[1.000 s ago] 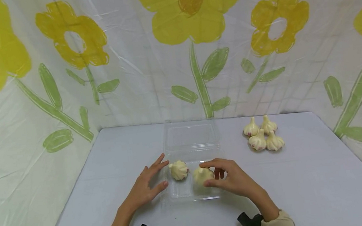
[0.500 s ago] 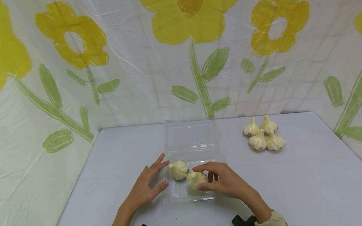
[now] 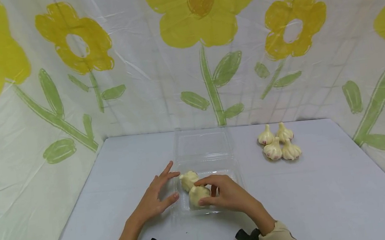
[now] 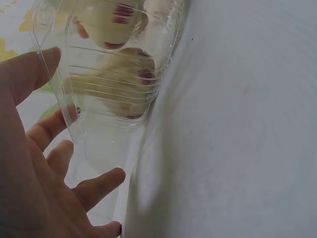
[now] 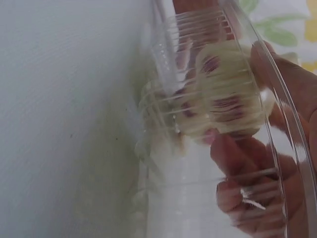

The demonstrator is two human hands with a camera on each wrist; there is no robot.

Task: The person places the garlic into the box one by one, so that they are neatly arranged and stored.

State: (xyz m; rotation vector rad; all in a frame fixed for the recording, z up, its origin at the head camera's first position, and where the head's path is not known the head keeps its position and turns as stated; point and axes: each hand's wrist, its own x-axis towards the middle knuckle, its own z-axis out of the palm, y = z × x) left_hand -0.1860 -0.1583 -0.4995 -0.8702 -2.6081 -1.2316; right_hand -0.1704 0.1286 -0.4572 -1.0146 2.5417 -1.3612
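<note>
A clear plastic clamshell box (image 3: 185, 210) lies with its lid back on the white table. Inside, my right hand (image 3: 228, 193) grips a garlic bulb (image 3: 197, 196) between thumb and fingers, low over the base. Another garlic bulb (image 3: 186, 179) sits in the left part of the box, just behind the held one; whether they touch is unclear. Through the box wall, the right wrist view shows the held bulb's (image 5: 228, 84) purple-streaked side. My left hand (image 3: 154, 198) is spread at the box's left edge, fingertips (image 4: 52, 57) at the rim, holding nothing.
Several more garlic bulbs (image 3: 278, 142) stand grouped at the table's back right. The box's lid (image 3: 203, 144) lies flat toward the back edge. Behind the table hangs a white sheet (image 3: 140, 82) with yellow flowers.
My right hand has moved left inside the box with the garlic bulb, bringing it close to the other bulb. My left hand has stayed at the box's left edge.
</note>
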